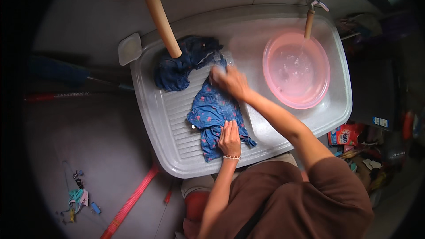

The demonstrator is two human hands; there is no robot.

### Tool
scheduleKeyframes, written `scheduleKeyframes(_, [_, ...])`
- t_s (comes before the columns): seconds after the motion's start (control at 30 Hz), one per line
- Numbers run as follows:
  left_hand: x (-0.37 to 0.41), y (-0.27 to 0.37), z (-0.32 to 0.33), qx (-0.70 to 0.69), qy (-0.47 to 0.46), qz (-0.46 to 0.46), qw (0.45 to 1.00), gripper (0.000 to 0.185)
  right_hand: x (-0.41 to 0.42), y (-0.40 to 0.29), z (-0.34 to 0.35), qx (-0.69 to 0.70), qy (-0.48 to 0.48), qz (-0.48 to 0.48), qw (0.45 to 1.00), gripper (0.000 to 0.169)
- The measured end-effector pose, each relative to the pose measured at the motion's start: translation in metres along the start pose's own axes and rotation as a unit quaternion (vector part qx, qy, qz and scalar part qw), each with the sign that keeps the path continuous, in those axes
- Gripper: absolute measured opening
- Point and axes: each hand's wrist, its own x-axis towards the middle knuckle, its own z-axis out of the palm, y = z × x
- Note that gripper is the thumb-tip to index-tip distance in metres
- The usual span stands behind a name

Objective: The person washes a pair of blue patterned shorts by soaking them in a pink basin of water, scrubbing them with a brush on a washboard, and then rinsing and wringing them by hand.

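Note:
A wet blue garment with a small red print point(215, 106) lies on the ribbed washboard part point(176, 113) of a grey laundry sink. My left hand point(229, 138), with a beaded bracelet at the wrist, presses flat on the garment's lower part, its fingers together. My right hand point(230, 81) is blurred over the garment's upper end; a pale, blurred thing shows at its fingers, and I cannot tell what it is. Above and to the left, more bunched dark blue cloth point(172, 73) lies on the washboard, under a tan tube hanging from a tap point(161, 20).
A pink basin point(295, 69) holding water stands in the sink's right side, under a running tap point(309, 6). A translucent dish point(130, 49) sits at the sink's left corner. A red corrugated hose point(132, 199) and clothes pegs point(78, 199) are on the floor. A detergent bag point(343, 135) lies at right.

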Motion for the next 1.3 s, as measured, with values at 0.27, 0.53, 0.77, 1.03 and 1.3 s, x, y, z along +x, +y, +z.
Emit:
scheduleKeyframes(0.27, [-0.007,-0.010,-0.012,0.037,-0.069,-0.064,0.995,0.029,-0.040,-0.041,-0.020,0.041,-0.066,-0.078,0.994,0.045])
scheduleKeyframes(0.53, [0.006,0.001,-0.002,0.012,-0.002,-0.014,1.000,0.024,0.036,-0.017,0.012,-0.003,-0.019,0.026,0.999,0.039])
scheduleKeyframes(0.77, [-0.001,-0.005,-0.005,0.011,-0.003,-0.025,1.000,0.026,-0.029,-0.031,-0.008,0.054,-0.038,-0.072,0.995,0.043])
scheduleKeyframes(1.03, [0.003,-0.002,0.001,0.007,0.005,-0.023,1.000,0.026,0.044,0.021,-0.004,0.246,-0.089,0.213,0.941,0.047])
scheduleKeyframes(1.3, [0.001,0.000,-0.004,0.023,0.005,-0.041,0.999,0.026,-0.108,0.202,-0.123,0.639,0.013,0.504,0.580,0.035])
